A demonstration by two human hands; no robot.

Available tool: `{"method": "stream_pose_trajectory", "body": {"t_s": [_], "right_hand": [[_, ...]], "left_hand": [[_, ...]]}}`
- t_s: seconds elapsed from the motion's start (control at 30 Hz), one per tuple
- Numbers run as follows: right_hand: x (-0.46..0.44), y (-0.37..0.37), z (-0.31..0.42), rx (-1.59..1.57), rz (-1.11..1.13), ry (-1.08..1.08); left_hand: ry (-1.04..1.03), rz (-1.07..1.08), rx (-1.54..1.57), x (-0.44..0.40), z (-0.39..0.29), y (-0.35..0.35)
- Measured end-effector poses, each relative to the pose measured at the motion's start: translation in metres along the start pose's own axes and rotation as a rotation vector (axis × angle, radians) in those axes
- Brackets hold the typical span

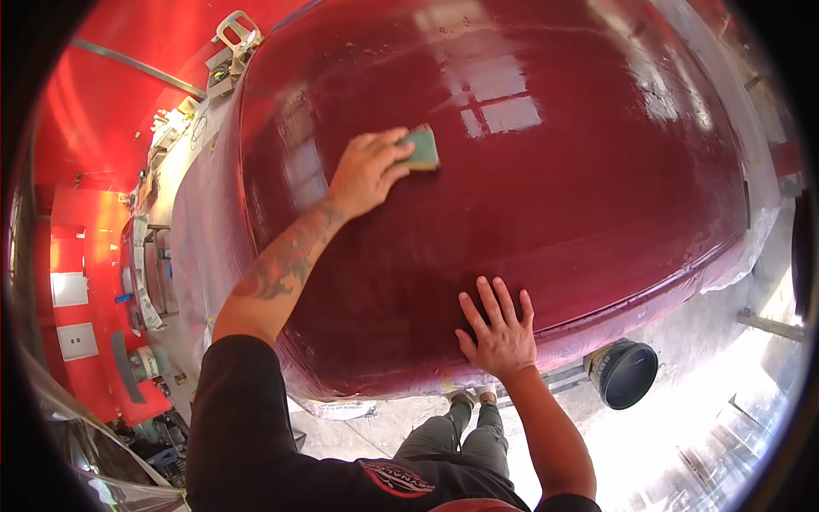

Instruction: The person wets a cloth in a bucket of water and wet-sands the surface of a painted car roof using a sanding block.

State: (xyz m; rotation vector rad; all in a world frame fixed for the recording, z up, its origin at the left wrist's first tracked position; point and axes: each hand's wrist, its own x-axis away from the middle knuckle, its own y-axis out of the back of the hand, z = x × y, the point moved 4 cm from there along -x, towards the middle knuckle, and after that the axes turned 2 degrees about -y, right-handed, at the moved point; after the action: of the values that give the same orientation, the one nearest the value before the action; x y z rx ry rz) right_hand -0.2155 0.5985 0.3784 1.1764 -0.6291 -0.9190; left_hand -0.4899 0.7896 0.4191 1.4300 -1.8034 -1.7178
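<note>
A dark red, glossy car body panel (580,230) fills most of the view, its surface wet and reflecting bright windows. My left hand (368,173) grips a green sanding block (420,149) with a yellowish lower edge, pressed against the left-middle part of the panel. The fingers wrap over the block's left side and hide part of it. Nearer to me, my right hand (498,334) lies flat on the panel by its front edge, fingers spread and holding nothing.
Clear plastic sheeting (202,213) borders the panel. A black bucket (630,374) stands on the floor at lower right, near a wooden beam (772,326). Along the red wall (128,85) at left lie assorted items, with a beige-framed object (238,30) at the top.
</note>
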Motion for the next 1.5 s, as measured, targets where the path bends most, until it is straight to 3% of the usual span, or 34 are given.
{"method": "stream_pose_trajectory", "body": {"t_s": [0.03, 0.1, 0.13, 0.2, 0.23, 0.3, 0.37, 0.43, 0.53, 0.6, 0.7, 0.77, 0.9, 1.0, 1.07, 1.1, 1.13, 1.2, 1.27, 1.3, 1.37, 1.43, 1.5], "right_hand": [[0.001, 0.000, 0.001, -0.005, -0.010, 0.010], [-0.002, -0.001, -0.003, 0.012, -0.031, 0.006], [-0.002, -0.001, -0.002, -0.005, -0.026, 0.003], [0.000, 0.002, -0.001, -0.034, -0.017, 0.010], [-0.001, 0.002, -0.003, -0.031, -0.022, 0.003], [0.000, 0.001, -0.001, -0.014, -0.015, 0.019], [-0.001, 0.001, -0.001, -0.023, -0.035, 0.022], [0.000, 0.001, -0.001, -0.025, -0.046, 0.015], [0.000, 0.001, -0.002, -0.038, -0.018, 0.023], [0.000, 0.000, -0.004, -0.042, -0.040, 0.023], [0.003, 0.001, -0.001, -0.084, -0.011, 0.016], [0.001, 0.000, -0.003, -0.057, -0.013, 0.025], [0.001, 0.001, -0.006, -0.045, -0.036, 0.010], [0.002, 0.001, -0.003, -0.122, -0.099, 0.055], [0.002, 0.004, -0.004, -0.143, -0.109, 0.070], [0.002, 0.003, -0.005, -0.185, -0.087, 0.080], [0.003, -0.004, -0.005, -0.180, -0.123, 0.091], [0.004, -0.006, -0.005, -0.190, -0.156, 0.115], [0.006, -0.010, -0.007, -0.174, -0.144, 0.065], [0.004, -0.011, -0.003, -0.212, -0.137, 0.102], [0.002, -0.013, 0.000, -0.206, -0.146, 0.094], [0.005, -0.012, -0.004, -0.195, -0.134, 0.086], [0.004, -0.012, -0.003, -0.221, -0.142, 0.094]], "left_hand": [[0.044, -0.115, -0.054, -0.028, 0.039, -0.002], [0.293, -0.144, -0.150, -0.075, 0.103, -0.007], [0.447, -0.147, -0.189, -0.087, 0.094, -0.004], [0.454, -0.180, -0.137, -0.069, 0.070, -0.017], [0.438, -0.231, -0.098, -0.064, 0.055, -0.020], [0.156, -0.205, -0.081, -0.017, -0.024, -0.025], [-0.014, 0.034, 0.036, 0.026, -0.090, -0.025], [-0.131, 0.118, 0.050, 0.021, -0.077, -0.018], [0.008, -0.083, -0.054, -0.038, 0.012, -0.011], [0.324, -0.106, -0.162, -0.079, 0.082, 0.000], [0.452, -0.166, -0.243, -0.081, 0.082, -0.009], [0.346, -0.187, -0.166, -0.054, 0.026, -0.018], [-0.059, 0.126, -0.007, 0.035, -0.090, -0.021], [-0.008, 0.065, -0.030, 0.007, -0.023, -0.003], [0.125, -0.093, -0.199, -0.029, 0.080, 0.007], [0.367, -0.064, -0.205, -0.036, 0.149, 0.007], [0.474, -0.115, -0.273, -0.041, 0.179, 0.004], [0.648, -0.086, -0.369, -0.035, 0.194, -0.009], [0.429, -0.075, -0.292, -0.013, 0.137, -0.017], [0.213, -0.105, -0.203, -0.001, 0.071, -0.016], [0.095, 0.037, -0.176, 0.041, -0.027, -0.019], [-0.097, 0.105, -0.096, 0.078, -0.055, -0.014], [-0.009, 0.158, -0.134, 0.073, -0.011, -0.007]]}}
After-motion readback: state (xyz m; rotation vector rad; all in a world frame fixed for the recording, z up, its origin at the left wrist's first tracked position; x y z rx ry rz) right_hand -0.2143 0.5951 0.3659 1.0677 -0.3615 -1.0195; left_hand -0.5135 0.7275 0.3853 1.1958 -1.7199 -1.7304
